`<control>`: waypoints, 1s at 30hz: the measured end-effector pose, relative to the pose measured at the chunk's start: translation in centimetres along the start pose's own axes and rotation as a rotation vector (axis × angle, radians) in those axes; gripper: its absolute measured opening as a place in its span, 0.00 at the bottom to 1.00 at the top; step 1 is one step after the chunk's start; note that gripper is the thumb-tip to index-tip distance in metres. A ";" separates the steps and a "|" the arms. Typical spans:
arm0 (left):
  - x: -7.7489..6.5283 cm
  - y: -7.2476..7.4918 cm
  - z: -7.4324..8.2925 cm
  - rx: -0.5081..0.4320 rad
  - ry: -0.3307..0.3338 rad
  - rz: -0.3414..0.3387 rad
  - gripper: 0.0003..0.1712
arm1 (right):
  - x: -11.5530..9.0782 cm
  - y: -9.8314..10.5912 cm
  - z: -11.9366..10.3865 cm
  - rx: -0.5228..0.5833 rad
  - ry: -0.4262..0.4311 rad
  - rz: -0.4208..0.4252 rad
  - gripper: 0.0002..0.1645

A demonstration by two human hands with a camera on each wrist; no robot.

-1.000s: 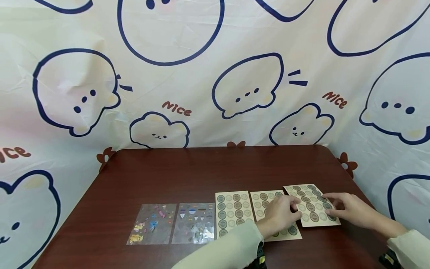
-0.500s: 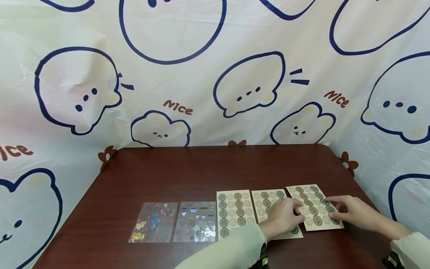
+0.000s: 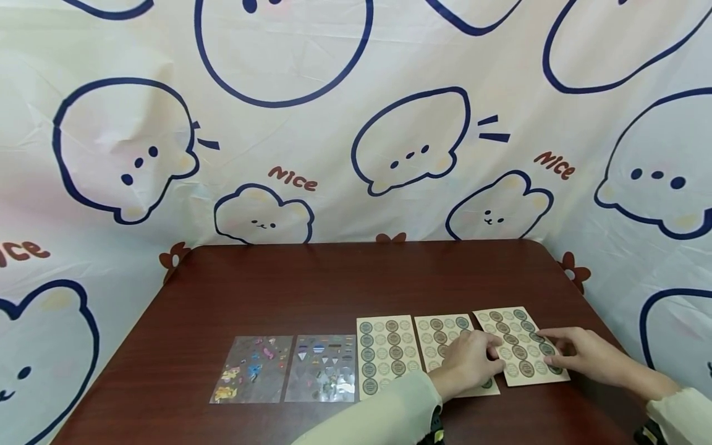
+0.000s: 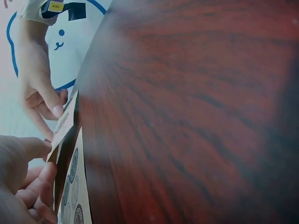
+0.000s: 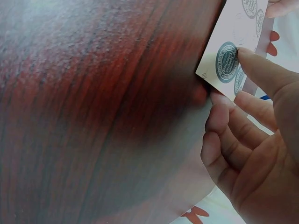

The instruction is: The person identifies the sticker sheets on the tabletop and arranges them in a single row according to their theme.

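Both hands hold one cream sticker sheet (image 3: 518, 337) printed with rows of round, stamp-like stickers, at the right end of a row. At its left edge my left hand (image 3: 466, 363) pinches it between thumb and fingers, the forearm crossing over the middle sheet (image 3: 436, 327). On the opposite edge my right hand (image 3: 592, 358) grips it. In the right wrist view the thumb lies over the held sheet (image 5: 217, 70) near a corner, with fingers beneath. The left wrist view shows the held sheet (image 4: 64, 126) tilted, raised over the sheet below (image 4: 74, 196).
Another round-sticker sheet (image 3: 389, 346) lies left of the middle one. Further left are two clear sheets, one with small colourful stickers (image 3: 253, 368), one with small shapes (image 3: 319, 371). The dark wooden table (image 3: 356, 278) meets a cartoon-printed cloth (image 3: 334, 142) behind.
The held sheet and both hands have shifted slightly toward the near table edge and a little to the right. The other sheets stay where they were.
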State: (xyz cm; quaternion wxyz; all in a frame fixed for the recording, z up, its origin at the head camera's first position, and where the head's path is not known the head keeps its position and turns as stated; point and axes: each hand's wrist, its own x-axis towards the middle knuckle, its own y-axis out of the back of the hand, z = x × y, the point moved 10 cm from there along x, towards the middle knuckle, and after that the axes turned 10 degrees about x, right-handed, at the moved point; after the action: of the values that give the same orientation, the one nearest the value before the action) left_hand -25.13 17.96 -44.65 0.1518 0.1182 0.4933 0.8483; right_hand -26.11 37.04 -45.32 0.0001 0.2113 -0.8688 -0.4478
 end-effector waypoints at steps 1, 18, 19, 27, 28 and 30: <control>0.0 0.0 0.0 0.000 0.002 -0.002 0.20 | 0.0 0.0 0.0 0.001 0.006 -0.001 0.41; 0.0 -0.2 0.1 0.035 0.002 -0.015 0.19 | 0.0 0.0 0.4 -0.072 0.003 -0.019 0.44; 0.0 -0.3 0.2 0.037 -0.003 -0.015 0.19 | 0.0 0.0 0.5 -0.088 -0.001 -0.015 0.44; 0.0 -0.6 0.4 0.084 -0.029 -0.030 0.20 | 0.1 0.0 0.7 -0.096 -0.016 -0.027 0.44; 0.1 -0.5 0.5 0.093 -0.033 -0.030 0.20 | 0.1 -0.1 0.7 -0.093 -0.007 -0.030 0.44; 0.1 -0.5 0.6 0.113 -0.038 -0.030 0.20 | 0.1 -0.1 0.6 -0.078 0.002 -0.033 0.45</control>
State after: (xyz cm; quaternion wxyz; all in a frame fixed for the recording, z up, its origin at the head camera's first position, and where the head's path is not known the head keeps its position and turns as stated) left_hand -24.94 18.70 -44.80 0.1667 0.1353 0.5390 0.8145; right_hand -26.31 37.43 -45.76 0.0019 0.2260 -0.8469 -0.4813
